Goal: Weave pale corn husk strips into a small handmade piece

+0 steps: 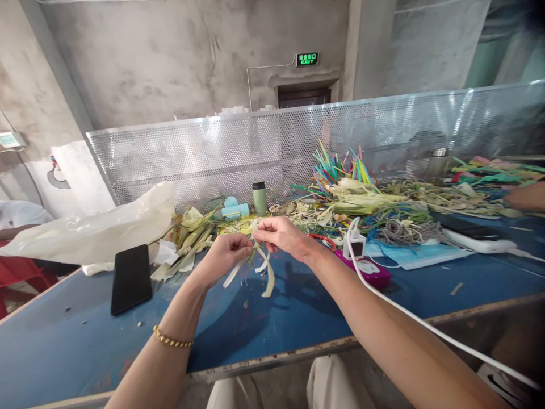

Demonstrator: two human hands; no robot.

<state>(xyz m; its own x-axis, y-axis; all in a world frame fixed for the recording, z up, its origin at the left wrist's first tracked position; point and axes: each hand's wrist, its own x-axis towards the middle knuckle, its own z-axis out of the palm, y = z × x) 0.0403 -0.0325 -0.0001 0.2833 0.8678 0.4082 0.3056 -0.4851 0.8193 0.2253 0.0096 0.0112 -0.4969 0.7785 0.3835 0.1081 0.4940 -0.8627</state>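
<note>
Above the blue table (63, 341), my left hand (225, 253) and my right hand (281, 234) meet in front of me. Both pinch the same bundle of pale leaf strips (260, 267), whose loose ends curl down toward the table. My left wrist wears a gold bead bracelet (172, 339). Behind the hands lies a heap of green and yellow leaf strips (193, 236).
A black phone (131, 278) lies to the left by a crumpled plastic bag (106, 227). A green bottle (259, 197) stands before the perforated metal screen (298, 142). Right: a charger and white cable (357, 245), a magenta box (368, 271), colourful strips (340, 167). Another person's hand (525, 196) shows at far right.
</note>
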